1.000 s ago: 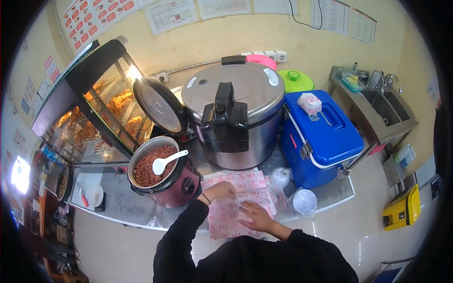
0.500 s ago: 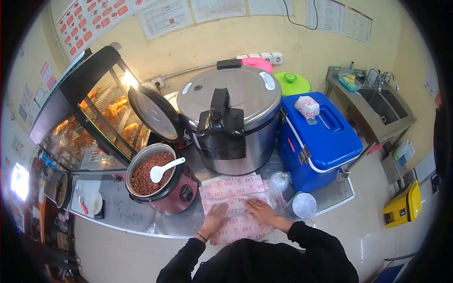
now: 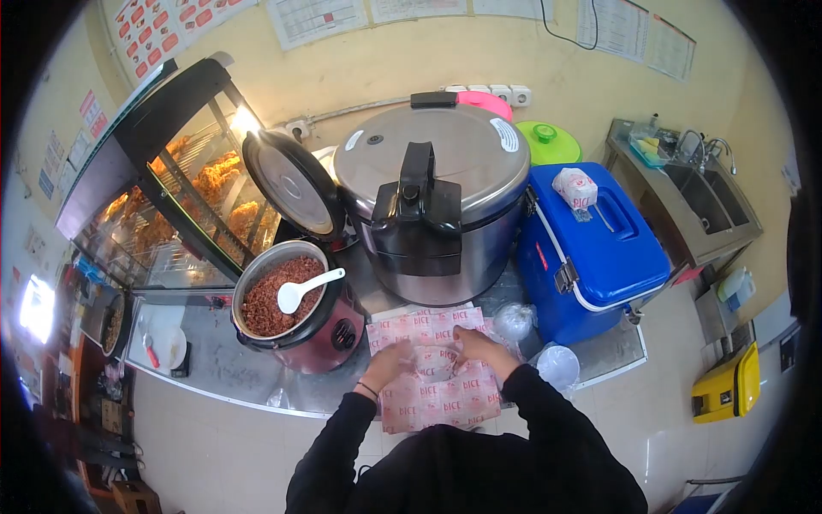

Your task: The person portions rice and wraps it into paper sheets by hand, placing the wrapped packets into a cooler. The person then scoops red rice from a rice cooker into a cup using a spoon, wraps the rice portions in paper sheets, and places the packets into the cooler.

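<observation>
Printed pink and white wrapping papers lie stacked at the counter's front edge. On them, between my hands, is a small rounded bundle in the same paper. My left hand touches its left side with curved fingers. At its right side is my right hand, fingers bent against the paper. To the left stands an open maroon cooker with reddish-brown rice and a white spoon resting on the rice. A wrapped paper bundle sits on the blue cooler box.
A large steel cooker stands behind the papers. Fried food is in the lit glass cabinet at left. Right of the papers are a clear plastic bag and a white container. A sink is at far right.
My hands have come up from lying flat on the paper to the two sides of a rounded paper bundle, fingers now curved. The camera view has shifted slightly.
</observation>
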`<state>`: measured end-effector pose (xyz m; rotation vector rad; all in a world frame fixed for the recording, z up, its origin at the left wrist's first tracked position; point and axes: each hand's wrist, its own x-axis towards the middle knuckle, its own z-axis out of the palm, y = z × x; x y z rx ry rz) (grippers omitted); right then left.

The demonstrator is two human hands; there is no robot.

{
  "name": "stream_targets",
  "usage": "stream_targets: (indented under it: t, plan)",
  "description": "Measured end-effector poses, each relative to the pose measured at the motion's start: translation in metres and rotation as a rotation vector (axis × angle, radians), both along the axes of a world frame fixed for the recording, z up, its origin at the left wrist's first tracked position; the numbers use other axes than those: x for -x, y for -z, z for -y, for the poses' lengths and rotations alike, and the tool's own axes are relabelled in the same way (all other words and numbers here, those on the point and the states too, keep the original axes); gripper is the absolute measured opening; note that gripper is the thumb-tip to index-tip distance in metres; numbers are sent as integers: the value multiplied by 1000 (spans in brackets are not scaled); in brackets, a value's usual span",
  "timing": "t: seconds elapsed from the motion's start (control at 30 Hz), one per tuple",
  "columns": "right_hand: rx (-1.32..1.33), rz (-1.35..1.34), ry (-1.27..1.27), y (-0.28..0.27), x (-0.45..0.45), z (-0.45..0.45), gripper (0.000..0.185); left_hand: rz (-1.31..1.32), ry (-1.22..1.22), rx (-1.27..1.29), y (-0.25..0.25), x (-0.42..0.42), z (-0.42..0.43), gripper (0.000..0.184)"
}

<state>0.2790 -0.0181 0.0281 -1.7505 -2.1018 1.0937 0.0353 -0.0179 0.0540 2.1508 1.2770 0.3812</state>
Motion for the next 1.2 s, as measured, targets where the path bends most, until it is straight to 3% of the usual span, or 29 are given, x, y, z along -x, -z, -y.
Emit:
stream_targets:
  t: [0.1, 0.13, 0.23, 0.3, 0.33, 0.4, 0.43, 0.57, 0.67, 0.77, 0.87, 0.9, 1.0, 1.1, 1.2]
  plan:
    - [-223, 177, -74, 5, 3, 1, 43, -333, 117, -357, -11, -3, -5, 34]
    - [-310, 237, -106, 5, 5, 5, 42, -312, 149, -355, -7, -3, -3, 32]
    - [-223, 43, -163, 14, 1, 24, 37, -260, 185, -298, 28, 0, 9, 32]
    - [-494, 112, -112, 22, 8, 52, 34, -246, 133, -181, 51, 1, 31, 35]
    - [-629, 146, -85, 25, 12, 64, 32, -317, 94, -294, 59, -2, 42, 39]
    - [-583, 273, -127, 21, 20, 80, 43, -459, 16, -522, 49, -16, 66, 47]
    - [-599, 268, -95, 21, 25, 87, 45, -383, -15, -433, 39, -21, 76, 60]
    - [-561, 167, 52, 18, 42, 98, 53, -238, -120, -370, 34, -31, 83, 59]
    - [-554, 172, 228, 54, 55, 86, 56, -238, -123, -366, 31, -36, 72, 52]
    - [-141, -349, 313, 62, 48, 57, 55, -285, -94, -339, 12, -40, 51, 42]
    - [394, -1417, 668, -35, 52, 52, 48, -175, -112, -462, -26, -48, 44, 37]
    - [468, -1630, 784, -53, 49, 52, 41, -138, -107, -526, -32, -49, 42, 37]
    - [644, -1812, 760, -75, 37, 47, 43, -90, -52, -634, -51, -47, 40, 38]
    - [596, -1614, 634, -95, 33, 49, 44, 20, 33, -656, -57, -49, 39, 43]
    - [734, -1621, 777, -118, 29, 55, 36, 296, 6, -480, -63, -58, 51, 48]
